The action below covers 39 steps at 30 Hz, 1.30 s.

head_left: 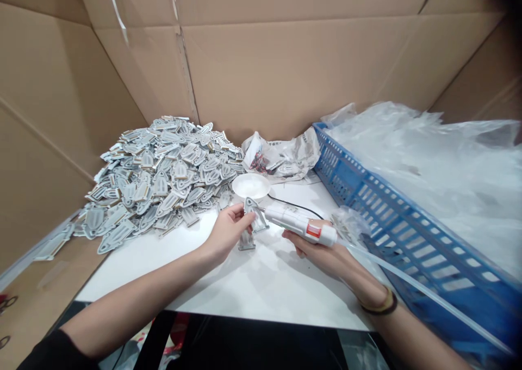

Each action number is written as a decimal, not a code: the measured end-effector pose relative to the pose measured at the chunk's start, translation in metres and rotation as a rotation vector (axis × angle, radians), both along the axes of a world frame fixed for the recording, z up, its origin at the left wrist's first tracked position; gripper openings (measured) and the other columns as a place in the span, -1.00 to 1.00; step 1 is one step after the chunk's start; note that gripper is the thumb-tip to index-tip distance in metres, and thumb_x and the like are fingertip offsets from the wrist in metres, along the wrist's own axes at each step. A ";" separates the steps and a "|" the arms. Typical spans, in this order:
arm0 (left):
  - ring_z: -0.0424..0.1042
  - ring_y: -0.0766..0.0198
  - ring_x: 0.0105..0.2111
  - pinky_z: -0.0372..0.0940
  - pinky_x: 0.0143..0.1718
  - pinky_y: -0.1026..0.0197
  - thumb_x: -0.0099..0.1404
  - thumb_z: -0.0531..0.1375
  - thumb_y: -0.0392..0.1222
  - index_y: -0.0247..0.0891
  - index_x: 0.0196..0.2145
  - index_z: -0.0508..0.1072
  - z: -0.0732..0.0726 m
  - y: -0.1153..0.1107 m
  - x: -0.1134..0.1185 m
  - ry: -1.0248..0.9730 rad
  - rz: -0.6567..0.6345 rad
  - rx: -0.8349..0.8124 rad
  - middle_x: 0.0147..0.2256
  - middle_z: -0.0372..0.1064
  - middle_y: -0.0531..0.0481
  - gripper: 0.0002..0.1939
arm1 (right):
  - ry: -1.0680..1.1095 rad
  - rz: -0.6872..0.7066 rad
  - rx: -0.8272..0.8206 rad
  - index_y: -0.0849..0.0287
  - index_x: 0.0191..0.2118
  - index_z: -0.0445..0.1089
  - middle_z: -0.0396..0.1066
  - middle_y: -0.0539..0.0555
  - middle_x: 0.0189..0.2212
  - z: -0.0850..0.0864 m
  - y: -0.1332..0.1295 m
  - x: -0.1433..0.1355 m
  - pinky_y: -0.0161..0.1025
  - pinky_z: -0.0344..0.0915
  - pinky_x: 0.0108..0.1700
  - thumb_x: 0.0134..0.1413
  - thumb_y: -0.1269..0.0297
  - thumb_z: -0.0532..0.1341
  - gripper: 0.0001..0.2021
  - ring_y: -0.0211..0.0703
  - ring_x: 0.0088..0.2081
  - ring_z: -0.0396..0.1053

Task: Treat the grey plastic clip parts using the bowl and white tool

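Between the fingers of my left hand [229,228] is a small grey, pointed part [258,222], held upright over the white table. Another similar part [247,241] shows just below those fingers. My right hand [318,253] is closed around a white tool [302,224] with a red label and a clear hose at its back end. The tool's thin tip points left and reaches the grey part; whether they touch is hard to tell. Behind my left hand sits a round white dish [250,185].
A large heap of grey parts [163,168] covers the back left. Crumpled paper [285,155] lies behind the dish. On the right stands a blue crate [391,217] with clear plastic bags [440,163]. Cardboard walls [293,71] surround the table [261,294]. A black cable runs behind the tool.
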<state>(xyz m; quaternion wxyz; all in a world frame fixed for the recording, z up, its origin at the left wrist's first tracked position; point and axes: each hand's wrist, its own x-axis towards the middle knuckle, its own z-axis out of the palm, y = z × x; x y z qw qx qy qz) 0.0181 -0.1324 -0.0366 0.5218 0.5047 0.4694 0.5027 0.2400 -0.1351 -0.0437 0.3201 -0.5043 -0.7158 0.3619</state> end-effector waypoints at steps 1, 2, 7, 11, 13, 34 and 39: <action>0.27 0.39 -0.49 0.13 -0.45 0.33 0.11 0.29 -0.06 -0.34 -0.36 0.49 0.000 0.000 0.000 -0.001 0.001 -0.001 -0.45 0.39 0.04 -0.74 | -0.002 -0.001 0.000 0.13 -0.50 0.35 0.34 -0.04 -0.66 0.001 -0.001 -0.001 -0.33 0.17 -0.55 0.12 0.01 0.22 -0.68 -0.26 -0.60 0.27; 0.27 0.39 -0.49 0.13 -0.46 0.33 0.11 0.30 -0.06 -0.34 -0.35 0.50 0.000 0.000 0.000 -0.003 0.002 -0.002 -0.45 0.39 0.04 -0.74 | -0.002 0.000 0.001 0.13 -0.51 0.33 0.33 -0.04 -0.66 0.002 -0.001 -0.002 -0.33 0.16 -0.56 0.12 0.02 0.22 -0.68 -0.26 -0.61 0.26; 0.28 0.39 -0.52 0.14 -0.47 0.32 0.08 0.32 -0.07 -0.34 -0.35 0.54 0.002 0.000 0.000 -0.008 0.004 -0.012 -0.46 0.41 0.02 -0.73 | 0.002 0.000 0.031 0.11 -0.54 0.25 0.29 -0.05 -0.67 0.009 -0.003 -0.006 -0.31 0.15 -0.57 0.11 0.07 0.20 -0.70 -0.27 -0.62 0.22; 0.28 0.40 -0.53 0.16 -0.48 0.32 0.06 0.34 -0.06 -0.34 -0.38 0.55 0.003 -0.001 0.000 -0.018 -0.005 -0.010 -0.47 0.42 0.02 -0.74 | -0.029 0.003 0.078 0.11 -0.51 0.24 0.29 -0.05 -0.66 0.009 -0.003 -0.006 -0.30 0.09 -0.59 0.13 0.13 0.16 -0.74 -0.29 -0.63 0.17; 0.28 0.40 -0.53 0.17 -0.48 0.33 0.06 0.35 -0.06 -0.34 -0.38 0.56 0.003 -0.002 0.001 -0.024 -0.008 -0.012 -0.46 0.42 0.02 -0.73 | -0.045 0.003 0.102 0.11 -0.52 0.23 0.27 -0.06 -0.67 0.007 -0.003 -0.006 -0.30 0.07 -0.59 0.14 0.15 0.15 -0.74 -0.30 -0.64 0.15; 0.31 0.37 -0.49 0.19 -0.44 0.32 0.06 0.38 -0.01 -0.34 -0.34 0.55 -0.001 -0.001 0.001 -0.081 0.006 -0.025 -0.43 0.44 -0.01 -0.67 | -0.063 -0.008 0.106 0.10 -0.57 0.26 0.26 -0.04 -0.68 0.009 -0.002 -0.004 -0.29 0.13 -0.58 0.10 0.11 0.17 -0.71 -0.26 -0.60 0.19; 0.29 0.37 -0.48 0.19 -0.43 0.31 0.06 0.39 0.01 -0.34 -0.35 0.54 0.003 -0.002 0.001 -0.089 -0.017 -0.012 -0.43 0.43 -0.01 -0.66 | -0.059 -0.025 0.100 0.12 -0.48 0.39 0.34 -0.02 -0.66 0.001 0.000 0.000 -0.29 0.21 -0.54 0.13 0.08 0.19 -0.73 -0.23 -0.59 0.28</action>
